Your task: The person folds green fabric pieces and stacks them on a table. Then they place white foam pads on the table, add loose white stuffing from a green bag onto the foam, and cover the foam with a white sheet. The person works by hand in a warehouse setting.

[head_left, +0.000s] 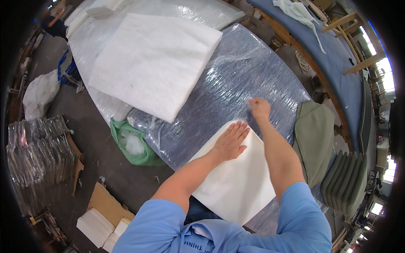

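The white pad (236,183) is lying on the wrapped surface (249,55) straight in front of you, its long axis running away from your body, its rounded, narrower end pointing outward and its near corner reaching toward your shirt (228,236). Your left grip (231,142) is resting on that far end — palm down, fingers spread, holding nothing between them — so it is the nearer of the two, being in contact with the pad. Your right grip (260,109) is sitting just beyond the far end and to its right, so from there the pad is lying back toward you and leftward. Its fingers are curling into a fist — they are blurring, and you cannot tell whether anything thin is inside. Farther out, a large white sheet (156,63) is lying to the left, while a grey-green cloth (314,143) is draping over the right side.
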Action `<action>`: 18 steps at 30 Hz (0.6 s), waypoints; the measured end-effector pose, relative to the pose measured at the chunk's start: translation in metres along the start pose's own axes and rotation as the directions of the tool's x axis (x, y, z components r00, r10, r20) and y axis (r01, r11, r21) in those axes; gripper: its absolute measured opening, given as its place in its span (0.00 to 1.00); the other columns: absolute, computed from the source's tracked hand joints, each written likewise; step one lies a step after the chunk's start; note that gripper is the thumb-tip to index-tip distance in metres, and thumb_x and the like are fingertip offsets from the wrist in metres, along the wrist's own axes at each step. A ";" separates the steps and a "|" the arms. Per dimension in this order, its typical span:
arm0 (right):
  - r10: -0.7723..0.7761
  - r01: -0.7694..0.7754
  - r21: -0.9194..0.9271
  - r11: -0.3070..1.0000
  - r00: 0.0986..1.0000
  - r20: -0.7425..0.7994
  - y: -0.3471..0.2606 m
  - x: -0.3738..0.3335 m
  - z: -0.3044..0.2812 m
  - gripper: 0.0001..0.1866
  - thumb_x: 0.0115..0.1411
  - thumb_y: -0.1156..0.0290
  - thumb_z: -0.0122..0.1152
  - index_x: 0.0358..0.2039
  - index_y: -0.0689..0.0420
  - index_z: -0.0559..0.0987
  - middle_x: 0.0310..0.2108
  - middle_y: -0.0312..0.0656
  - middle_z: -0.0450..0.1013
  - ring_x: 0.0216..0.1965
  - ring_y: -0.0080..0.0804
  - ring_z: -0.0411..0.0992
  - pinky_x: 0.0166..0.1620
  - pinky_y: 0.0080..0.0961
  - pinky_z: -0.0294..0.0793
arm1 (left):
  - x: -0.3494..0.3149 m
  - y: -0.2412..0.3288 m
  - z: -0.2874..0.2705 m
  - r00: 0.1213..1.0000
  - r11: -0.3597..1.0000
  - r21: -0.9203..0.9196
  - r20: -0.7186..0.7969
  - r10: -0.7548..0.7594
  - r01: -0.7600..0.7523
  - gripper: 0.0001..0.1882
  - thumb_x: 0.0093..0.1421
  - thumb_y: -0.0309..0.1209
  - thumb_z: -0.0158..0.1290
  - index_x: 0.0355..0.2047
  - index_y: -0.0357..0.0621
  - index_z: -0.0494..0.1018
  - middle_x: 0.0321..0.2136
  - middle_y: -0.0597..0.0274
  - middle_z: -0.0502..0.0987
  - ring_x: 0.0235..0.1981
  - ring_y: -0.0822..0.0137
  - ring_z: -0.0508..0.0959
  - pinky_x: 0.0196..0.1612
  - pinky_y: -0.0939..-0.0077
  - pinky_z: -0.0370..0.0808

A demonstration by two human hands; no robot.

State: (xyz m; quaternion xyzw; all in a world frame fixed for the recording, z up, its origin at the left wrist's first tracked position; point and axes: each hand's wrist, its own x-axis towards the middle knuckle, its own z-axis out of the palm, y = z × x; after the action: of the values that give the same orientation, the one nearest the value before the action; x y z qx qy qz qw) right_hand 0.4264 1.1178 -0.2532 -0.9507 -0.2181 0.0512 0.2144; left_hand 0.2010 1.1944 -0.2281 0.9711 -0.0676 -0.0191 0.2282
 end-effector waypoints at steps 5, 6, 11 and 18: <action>0.360 -0.405 0.665 0.628 0.908 0.213 0.007 0.013 -0.055 0.14 0.68 0.62 0.61 0.44 0.60 0.80 0.36 0.47 0.81 0.35 0.34 0.82 0.31 0.29 0.80 | -0.002 -0.002 0.002 0.999 1.000 0.001 -0.027 -0.022 0.022 0.40 0.70 0.50 0.44 0.74 0.39 0.50 0.76 0.47 0.45 0.77 0.46 0.44 0.77 0.53 0.40; 0.366 -0.390 0.794 0.467 0.902 0.228 0.011 0.002 -0.065 0.14 0.69 0.62 0.60 0.46 0.60 0.78 0.38 0.46 0.81 0.35 0.32 0.81 0.30 0.27 0.80 | -0.001 -0.002 0.001 0.999 1.000 -0.006 -0.029 -0.030 0.029 0.40 0.70 0.50 0.44 0.74 0.39 0.50 0.76 0.47 0.45 0.77 0.46 0.43 0.77 0.53 0.40; 0.501 -0.244 0.966 0.090 0.849 0.167 0.042 -0.114 -0.094 0.10 0.70 0.66 0.59 0.44 0.59 0.74 0.39 0.46 0.80 0.30 0.33 0.80 0.28 0.26 0.80 | 0.011 0.002 -0.006 0.994 0.997 -0.045 -0.076 -0.072 0.069 0.33 0.70 0.49 0.45 0.69 0.43 0.63 0.73 0.48 0.55 0.73 0.44 0.53 0.74 0.51 0.50; 0.503 -0.451 0.876 0.174 0.805 0.315 0.031 -0.333 -0.057 0.10 0.71 0.67 0.58 0.32 0.55 0.73 0.27 0.41 0.76 0.20 0.25 0.74 0.23 0.23 0.75 | 0.061 -0.065 -0.015 0.869 0.797 -0.354 0.128 -0.478 0.490 0.29 0.73 0.52 0.38 0.45 0.46 0.83 0.44 0.46 0.83 0.52 0.45 0.79 0.57 0.55 0.73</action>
State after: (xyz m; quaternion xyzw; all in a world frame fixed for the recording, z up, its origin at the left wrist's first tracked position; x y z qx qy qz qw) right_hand 0.1499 0.9249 -0.2135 -0.6765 0.1630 0.2065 0.6878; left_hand 0.2704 1.2502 -0.2435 0.8936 0.1837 -0.1049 0.3958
